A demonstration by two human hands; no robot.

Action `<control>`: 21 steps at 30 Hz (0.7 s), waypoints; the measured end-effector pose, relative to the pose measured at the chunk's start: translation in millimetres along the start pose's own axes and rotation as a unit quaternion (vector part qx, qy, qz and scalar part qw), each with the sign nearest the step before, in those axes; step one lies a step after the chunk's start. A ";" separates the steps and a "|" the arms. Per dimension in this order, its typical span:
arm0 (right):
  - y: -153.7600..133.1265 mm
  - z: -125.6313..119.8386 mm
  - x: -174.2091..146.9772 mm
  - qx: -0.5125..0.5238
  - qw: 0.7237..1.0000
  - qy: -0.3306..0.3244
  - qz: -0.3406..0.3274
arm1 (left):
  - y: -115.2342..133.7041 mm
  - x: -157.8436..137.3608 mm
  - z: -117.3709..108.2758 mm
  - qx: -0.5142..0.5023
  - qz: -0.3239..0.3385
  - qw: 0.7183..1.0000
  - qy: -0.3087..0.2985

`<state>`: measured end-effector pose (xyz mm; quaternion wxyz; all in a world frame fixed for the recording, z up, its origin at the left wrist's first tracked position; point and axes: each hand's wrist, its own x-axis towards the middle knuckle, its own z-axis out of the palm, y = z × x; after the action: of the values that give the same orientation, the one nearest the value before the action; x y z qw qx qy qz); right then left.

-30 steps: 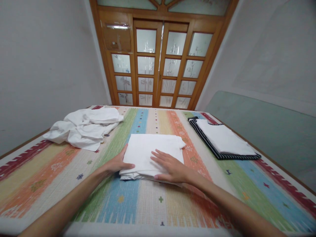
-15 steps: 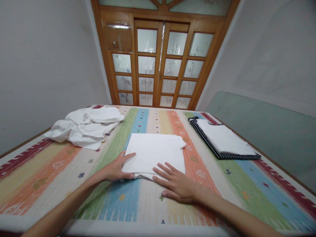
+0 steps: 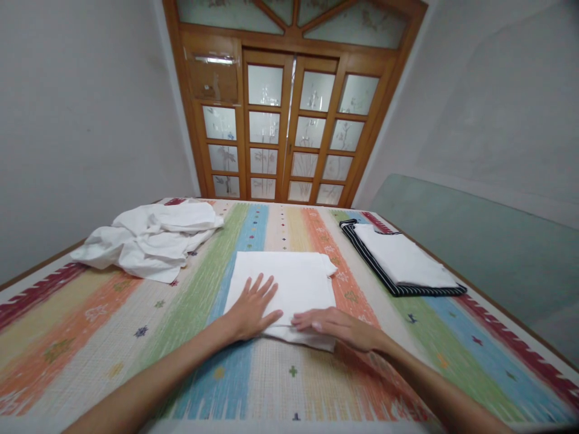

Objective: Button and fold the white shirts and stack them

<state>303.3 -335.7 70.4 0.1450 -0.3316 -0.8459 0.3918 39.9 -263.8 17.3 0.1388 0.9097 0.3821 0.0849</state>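
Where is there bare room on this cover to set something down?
On the left, the cover is bare between the crumpled cloth and the left forearm; on the right, between the folded cloth and the clothes pile, and between that pile and the right forearm. Crowded: the middle, where left hand and right hand lie over the folded cloth.

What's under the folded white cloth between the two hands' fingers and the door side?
The folded white cloth lies on multicoloured striped fabric, visible around its edges; whatever is directly beneath is covered.
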 end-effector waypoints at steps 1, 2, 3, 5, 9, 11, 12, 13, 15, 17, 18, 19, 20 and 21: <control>7.3 -4.9 2.3 -0.015 0.998 0.062 0.018 | 1.1 -1.3 1.9 0.005 0.006 1.000 0.002; 16.2 -8.6 6.4 -0.040 0.991 0.123 0.037 | 1.3 -2.5 2.8 0.009 0.012 1.000 0.003; 26.3 -10.9 12.5 -0.071 0.981 0.175 0.054 | 0.8 -3.4 3.0 0.012 0.017 1.000 0.005; 48.5 -11.9 30.0 -0.128 0.961 0.235 0.074 | -1.1 -4.1 2.6 0.015 0.019 1.000 0.007; 92.8 -6.3 71.4 -0.251 0.932 0.251 0.070 | -4.2 -3.6 5.7 0.011 0.006 1.000 0.016; 110.7 -4.5 86.9 -0.290 0.920 0.245 0.099 | -4.9 -4.4 9.1 0.007 -0.018 0.999 0.026; 117.7 -4.2 92.5 -0.303 0.913 0.245 0.120 | -5.2 -5.1 10.8 0.006 -0.030 0.999 0.032; 123.4 -4.3 96.7 -0.312 0.906 0.249 0.140 | -5.4 -6.0 12.2 0.005 -0.039 0.999 0.036; 130.2 -4.8 101.6 -0.322 0.890 0.270 0.175 | -5.9 -7.7 14.5 0.004 -0.048 0.998 0.039; 131.5 -5.2 103.3 -0.327 0.874 0.293 0.207 | -6.5 -8.9 15.9 0.003 -0.050 0.998 0.041; 130.4 -5.4 103.4 -0.328 0.869 0.297 0.222 | -6.8 -9.3 16.4 0.003 -0.051 0.998 0.041; 128.6 -5.9 103.4 -0.329 0.865 0.296 0.236 | -7.1 -9.4 16.8 0.003 -0.052 0.998 0.042; 126.1 -6.7 103.3 -0.330 0.864 0.289 0.247 | -7.3 -9.5 16.9 0.003 -0.052 0.998 0.043; 123.2 -8.1 103.4 -0.332 0.864 0.280 0.254 | -7.3 -9.3 16.7 0.002 -0.051 0.998 0.043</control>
<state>286.2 -203.0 -19.4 0.1522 -0.6595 -0.7361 0.0023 32.8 -268.7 -1.3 0.1242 0.8849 0.4337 0.1159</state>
